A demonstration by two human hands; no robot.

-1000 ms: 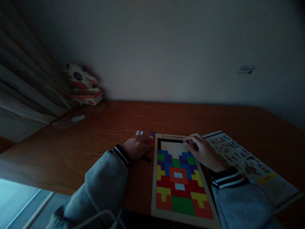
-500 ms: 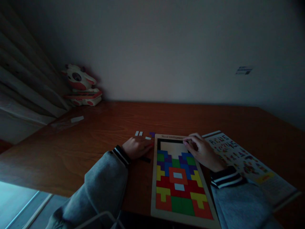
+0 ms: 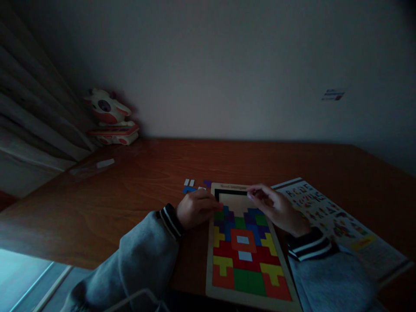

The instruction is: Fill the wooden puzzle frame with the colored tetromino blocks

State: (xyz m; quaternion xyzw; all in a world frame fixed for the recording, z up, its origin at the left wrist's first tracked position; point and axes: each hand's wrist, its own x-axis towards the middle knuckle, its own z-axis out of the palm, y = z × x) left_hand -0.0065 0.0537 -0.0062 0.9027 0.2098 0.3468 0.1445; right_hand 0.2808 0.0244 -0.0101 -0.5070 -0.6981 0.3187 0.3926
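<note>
A wooden puzzle tray (image 3: 209, 260) lies on the table, its lower part filled with coloured block pieces and its upper part bare with a black strip along the top. My left hand (image 3: 199, 209) pinches a small red piece (image 3: 219, 205) over the tray's upper left edge. My right hand (image 3: 276, 207) is over the upper right corner, fingertips together at the black strip; what it holds, if anything, is too small to make out. Beyond my left hand lie white pieces (image 3: 189, 182), a blue piece (image 3: 189, 190) and a purple piece (image 3: 207, 183).
A printed pattern sheet (image 3: 338, 221) lies right of the tray, partly beneath my right sleeve. At the back left of the wooden table (image 3: 156, 164) stands a cow-shaped toy (image 3: 112, 117), near a curtain. A white cable crosses in front of my left sleeve.
My left hand has moved right, from the table to the tray's edge, with the red piece, uncovering the blue piece. My right hand has shifted slightly left.
</note>
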